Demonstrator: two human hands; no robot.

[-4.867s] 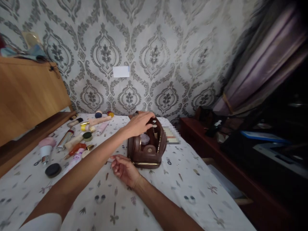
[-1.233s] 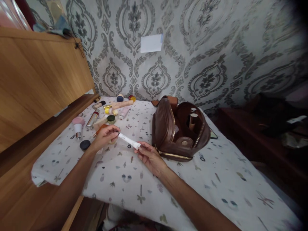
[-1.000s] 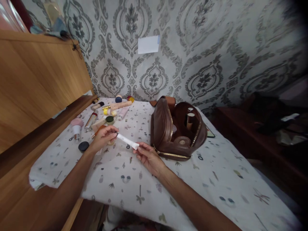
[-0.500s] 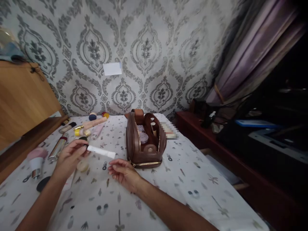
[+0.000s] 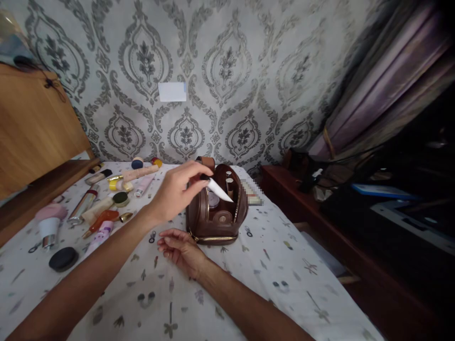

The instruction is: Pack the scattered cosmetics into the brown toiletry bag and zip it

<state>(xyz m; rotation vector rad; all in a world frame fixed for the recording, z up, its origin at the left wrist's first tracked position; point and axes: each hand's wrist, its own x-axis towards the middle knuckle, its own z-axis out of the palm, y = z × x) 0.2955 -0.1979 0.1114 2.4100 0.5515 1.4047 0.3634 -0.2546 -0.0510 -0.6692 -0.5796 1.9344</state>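
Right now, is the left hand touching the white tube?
Touching. The head view shows the left hand pinching the white tube by its dark cap.

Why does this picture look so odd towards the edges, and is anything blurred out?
Head view: the wallpaper stretches and softens towards the sides; the purple curtain looks smeared; the far right sinks into darkness; a pixelated patch hides part of something beside the brown bag; the white tube shows no readable print.

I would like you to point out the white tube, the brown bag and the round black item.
White tube (image 5: 219, 190): head view, middle of its body.
Brown bag (image 5: 215, 231): head view, lower front.
Round black item (image 5: 63, 258): head view, flat top.
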